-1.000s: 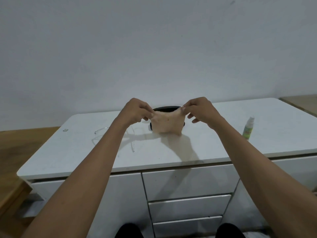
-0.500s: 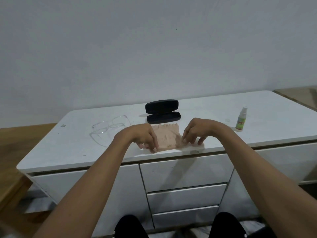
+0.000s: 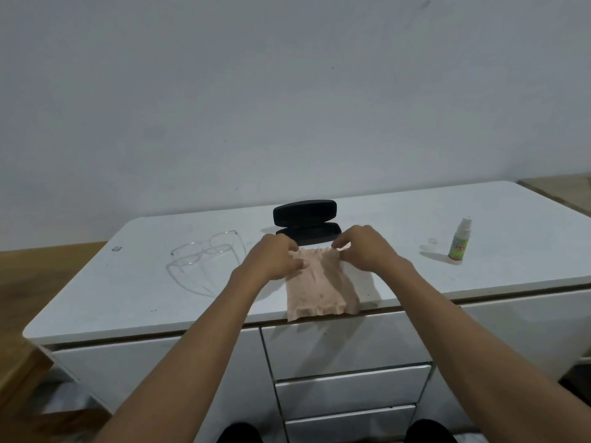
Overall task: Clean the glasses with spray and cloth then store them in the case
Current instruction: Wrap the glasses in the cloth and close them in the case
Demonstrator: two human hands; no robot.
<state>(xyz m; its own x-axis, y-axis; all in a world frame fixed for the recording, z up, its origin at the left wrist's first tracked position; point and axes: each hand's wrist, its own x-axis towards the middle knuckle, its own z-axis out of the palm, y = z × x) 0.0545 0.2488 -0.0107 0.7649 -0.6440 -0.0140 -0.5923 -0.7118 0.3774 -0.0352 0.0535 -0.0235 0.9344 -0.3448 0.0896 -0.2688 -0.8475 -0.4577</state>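
Observation:
A pale pink cloth (image 3: 319,286) lies spread flat on the white cabinet top (image 3: 128,282), its near edge at the front rim. My left hand (image 3: 275,257) pinches the cloth's far left corner and my right hand (image 3: 364,247) pinches its far right corner. Just behind the hands, a black glasses case (image 3: 305,220) stands open. Clear-framed glasses (image 3: 204,251) lie on the top to the left, untouched. A small spray bottle (image 3: 460,241) with a green label stands upright at the right, with its clear cap (image 3: 432,241) lying beside it.
The cabinet has white drawers (image 3: 345,346) below the front edge. A grey wall rises close behind it. Wooden surfaces show at the far left (image 3: 38,273) and far right (image 3: 563,190). A small dark speck (image 3: 116,248) lies near the top's left corner.
The cloth was held stretched in the air a second ago, then brought down onto the cabinet top. Both hands have since slid from its near part to its far corners.

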